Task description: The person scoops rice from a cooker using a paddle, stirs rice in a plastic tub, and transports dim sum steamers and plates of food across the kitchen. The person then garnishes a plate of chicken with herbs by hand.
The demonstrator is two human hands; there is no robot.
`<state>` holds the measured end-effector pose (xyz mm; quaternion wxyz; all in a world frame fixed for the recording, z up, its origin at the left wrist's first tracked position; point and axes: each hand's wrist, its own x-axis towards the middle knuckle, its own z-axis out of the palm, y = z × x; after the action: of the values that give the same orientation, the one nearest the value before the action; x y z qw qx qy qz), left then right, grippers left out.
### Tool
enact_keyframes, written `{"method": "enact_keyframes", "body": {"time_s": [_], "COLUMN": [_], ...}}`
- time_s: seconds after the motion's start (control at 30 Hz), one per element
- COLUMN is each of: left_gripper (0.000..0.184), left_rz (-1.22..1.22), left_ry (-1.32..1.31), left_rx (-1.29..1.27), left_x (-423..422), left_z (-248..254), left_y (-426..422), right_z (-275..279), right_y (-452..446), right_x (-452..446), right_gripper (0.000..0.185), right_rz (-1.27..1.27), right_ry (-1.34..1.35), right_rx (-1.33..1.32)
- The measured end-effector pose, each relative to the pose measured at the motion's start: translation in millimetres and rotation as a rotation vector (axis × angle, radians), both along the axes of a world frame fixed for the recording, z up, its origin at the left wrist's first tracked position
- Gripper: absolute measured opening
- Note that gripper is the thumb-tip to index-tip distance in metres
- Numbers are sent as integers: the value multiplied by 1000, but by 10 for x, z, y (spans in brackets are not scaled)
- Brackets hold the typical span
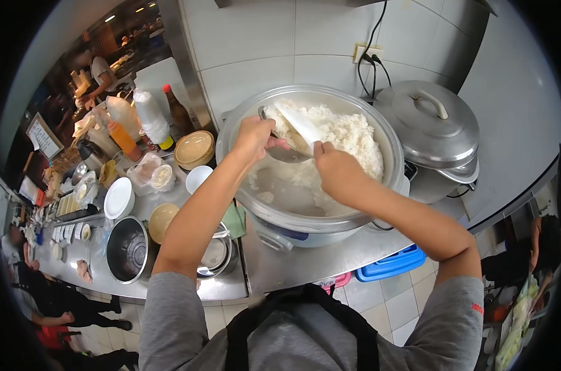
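Note:
A large round metal pot [394, 167] stands in front of me. White cooked rice [354, 133] is heaped at its back and right, and part of the metal bottom shows at the front. Over the pot, my left hand [254, 137] is closed on the rim of a small metal bowl [286, 154]. My right hand [339, 173] grips a white rice paddle [298, 125], its broad blade slanting up and left across the bowl. What lies inside the bowl is mostly hidden by the blade and my fingers.
A lidded metal pot [426, 120] stands close on the right. Left are a deep steel pot [129, 250], a white bowl [198, 179], stacked tan bowls [194, 150] and bottles [178, 111]. Blue plastic [392, 263] sits below the counter edge. Other people stand at far left and right.

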<state>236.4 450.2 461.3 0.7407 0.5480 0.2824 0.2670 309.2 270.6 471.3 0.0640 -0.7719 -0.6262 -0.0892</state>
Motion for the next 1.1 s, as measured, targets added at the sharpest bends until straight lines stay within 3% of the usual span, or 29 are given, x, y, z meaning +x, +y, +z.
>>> {"method": "enact_keyframes", "body": {"time_s": [0.1,0.2,0.27,0.3,0.37,0.4,0.47,0.6,0.7,0.83,1.1], "left_gripper": [16,18,19,19,18,18,15,14,19,22,21], "left_rz": [-31,-66,-69,-66,-66,-54,-31,74,115,249,577], "left_ry": [-18,-116,-198,-214,-246,-251,-297,-308,-245,-266,-421], "left_rx": [13,35,40,51,63,64,88,122,141,163,286], "left_x": [-160,-401,-520,-568,-605,-597,-582,-469,-451,-525,-1641], "left_z": [27,105,164,185,185,181,188,190,208,180,344], "left_y": [71,81,85,76,72,28,-110,-472,-750,-1136,-2341], "right_z": [454,719,766,701,423,300,119,15,34,158,462], "right_y": [-83,-329,-479,-541,-620,-634,-605,-607,-734,-1040,-1490], "right_x": [135,359,370,385,460,464,445,439,579,694,124], "right_gripper": [42,38,37,37,28,28,27,28,17,19,36], "right_rz": [-82,42,-107,-105,-211,-200,-201,-101,-1,129,441], "right_ry": [173,320,668,659,1203,1200,1533,1659,1519,1490,1346], "right_rx": [1,215,266,275,438,431,482,415,321,221,41]}}
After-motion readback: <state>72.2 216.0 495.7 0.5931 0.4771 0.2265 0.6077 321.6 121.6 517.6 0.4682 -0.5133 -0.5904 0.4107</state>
